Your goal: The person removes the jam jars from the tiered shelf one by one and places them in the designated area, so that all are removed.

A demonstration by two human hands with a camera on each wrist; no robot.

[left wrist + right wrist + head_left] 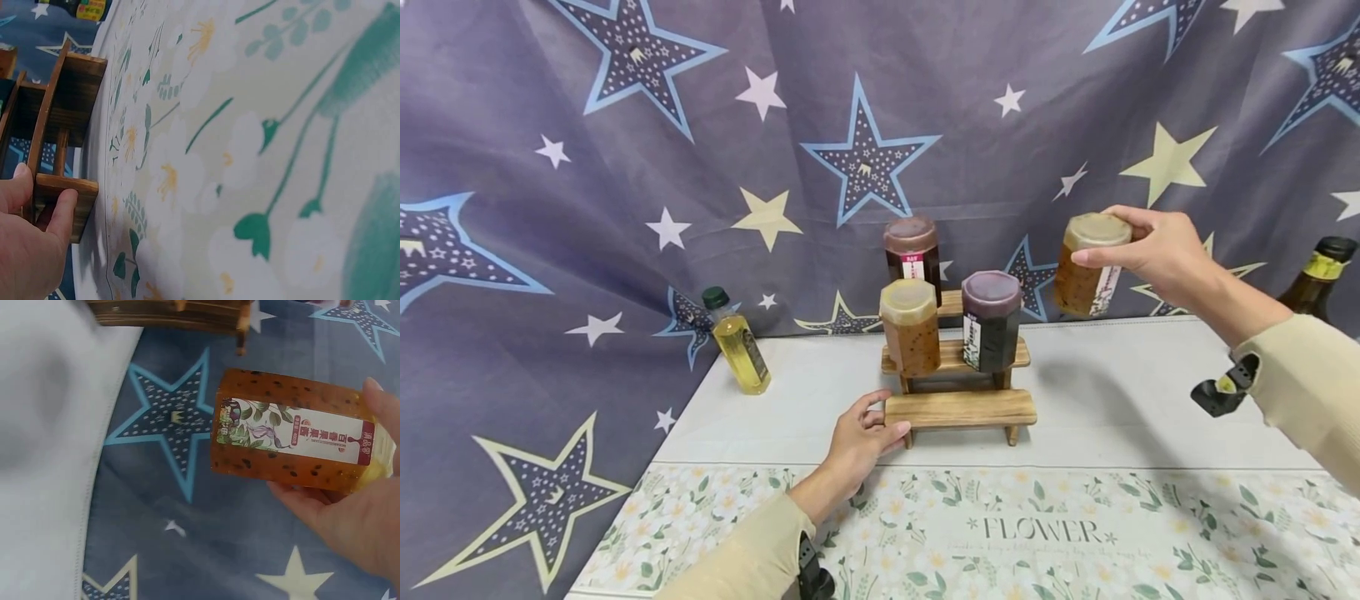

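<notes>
My right hand holds a jar of orange passion fruit jam by its upper part, raised to the right of the stepped wooden rack. Dark seeds and a white-and-red label show on the jar in the right wrist view. My left hand grips the left end of the rack's lowest step, thumb in front. On the middle step stand another orange jam jar and a dark purple jar. Behind them, a dark red jar sits on the top step.
A small bottle of yellow oil with a green cap stands at the left by the curtain. On the far right a dark bottle is partly hidden by the right arm. A flower-printed cloth covers the table's front.
</notes>
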